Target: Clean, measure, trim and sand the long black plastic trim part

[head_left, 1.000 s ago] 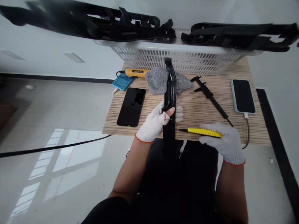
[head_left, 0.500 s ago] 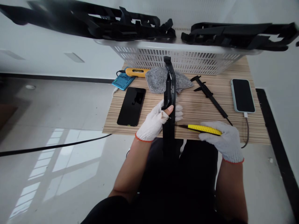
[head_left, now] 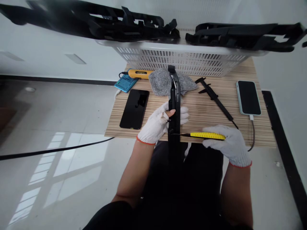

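My left hand [head_left: 158, 123], in a white glove with a bare thumb tip, is wrapped round a long black plastic part [head_left: 174, 105] that stands lengthwise over the striped wooden table [head_left: 203, 110], its near end going down toward my lap. My right hand [head_left: 231, 143], also gloved, grips a yellow-handled utility knife [head_left: 207, 135]. The knife lies level, its dark tip touching the black part's right side just below my left hand.
A white slotted basket [head_left: 182, 57] carrying long black plastic parts [head_left: 107, 22] stands at the table's back. On the table lie a grey cloth [head_left: 163, 81], a black caliper [head_left: 214, 97], a black phone [head_left: 134, 108], a charging phone [head_left: 248, 97], a yellow tool [head_left: 139, 74] and a blue card [head_left: 125, 84].
The knife has moved left until its tip reaches the black part. The black part has slid slightly down toward me in my left hand.
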Action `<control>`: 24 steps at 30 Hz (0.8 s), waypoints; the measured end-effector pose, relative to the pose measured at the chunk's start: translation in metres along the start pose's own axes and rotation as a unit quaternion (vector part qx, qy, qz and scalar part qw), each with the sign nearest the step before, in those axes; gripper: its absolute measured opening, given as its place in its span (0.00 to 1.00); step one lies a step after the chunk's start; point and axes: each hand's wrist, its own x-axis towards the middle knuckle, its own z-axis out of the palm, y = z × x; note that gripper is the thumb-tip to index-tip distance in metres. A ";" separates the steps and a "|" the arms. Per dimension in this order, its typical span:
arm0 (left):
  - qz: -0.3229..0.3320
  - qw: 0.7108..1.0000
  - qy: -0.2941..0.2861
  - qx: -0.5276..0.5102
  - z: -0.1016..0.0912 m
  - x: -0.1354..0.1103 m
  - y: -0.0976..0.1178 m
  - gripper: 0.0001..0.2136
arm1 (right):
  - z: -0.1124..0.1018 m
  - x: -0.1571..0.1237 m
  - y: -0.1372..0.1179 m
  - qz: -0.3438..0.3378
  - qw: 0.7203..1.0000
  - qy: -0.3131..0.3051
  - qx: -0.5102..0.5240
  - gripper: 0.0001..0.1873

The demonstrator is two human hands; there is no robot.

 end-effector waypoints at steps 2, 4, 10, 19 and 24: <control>-0.004 0.999 -0.033 0.010 -0.003 0.000 0.003 0.26 | -0.001 -0.001 0.000 0.008 1.000 0.015 0.004 0.21; -0.003 0.998 -0.061 0.035 -0.008 0.001 0.008 0.29 | -0.002 -0.001 -0.001 0.025 0.999 0.018 0.020 0.21; 0.042 0.967 -0.085 0.237 -0.014 0.018 0.033 0.37 | -0.003 0.003 0.003 0.088 0.992 0.039 0.081 0.21; 0.106 0.969 0.018 0.224 0.015 0.047 0.032 0.17 | 0.003 0.013 0.006 0.121 0.982 0.075 0.123 0.21; 0.105 0.973 0.012 0.205 0.009 0.041 0.023 0.21 | 0.006 0.023 0.000 0.119 0.974 0.106 0.160 0.21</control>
